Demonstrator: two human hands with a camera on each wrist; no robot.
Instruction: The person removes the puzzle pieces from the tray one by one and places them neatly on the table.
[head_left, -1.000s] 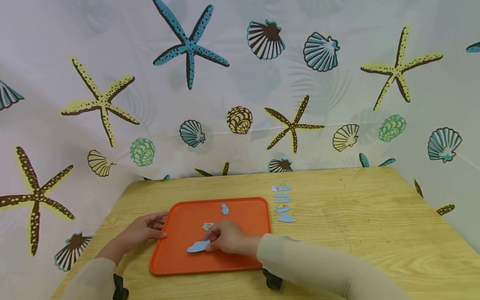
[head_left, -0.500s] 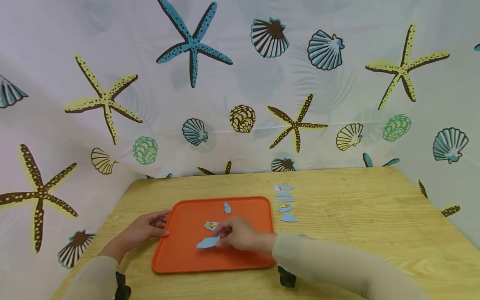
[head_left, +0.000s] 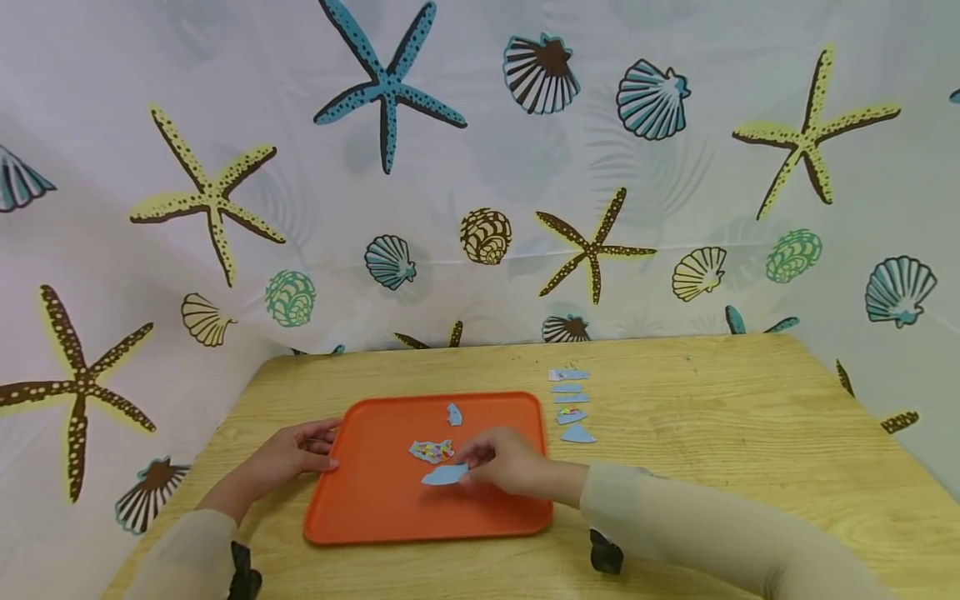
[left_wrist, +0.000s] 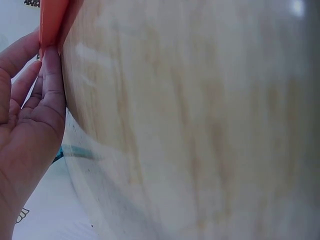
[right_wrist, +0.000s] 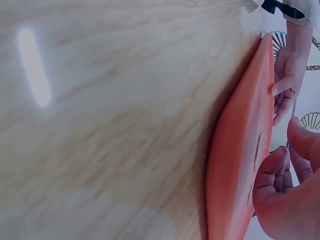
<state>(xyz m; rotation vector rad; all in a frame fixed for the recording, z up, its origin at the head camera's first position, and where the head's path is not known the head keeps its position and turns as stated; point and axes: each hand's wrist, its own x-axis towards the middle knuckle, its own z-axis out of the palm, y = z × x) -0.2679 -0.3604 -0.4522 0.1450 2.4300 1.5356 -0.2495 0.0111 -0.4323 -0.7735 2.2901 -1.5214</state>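
Note:
In the head view, my right hand pinches a light blue paper piece by its right end, over the orange tray. The right wrist view shows this piece edge-on as a thin line between thumb and fingers. My left hand holds the tray's left rim, thumb on top, and in the left wrist view its fingers meet the orange edge. Just behind the held piece, a multicoloured paper piece lies on the tray. A small blue piece lies near the tray's back edge.
Right of the tray, several blue paper pieces stand in a column on the wooden table, the triangular piece nearest. A white cloth printed with starfish and shells hangs behind the table. Dark wrist straps sit on both sleeves.
My right hand has moved right and slightly back, carrying the blue paper piece. More of the multicoloured piece is now uncovered. The left hand stays on the tray rim.

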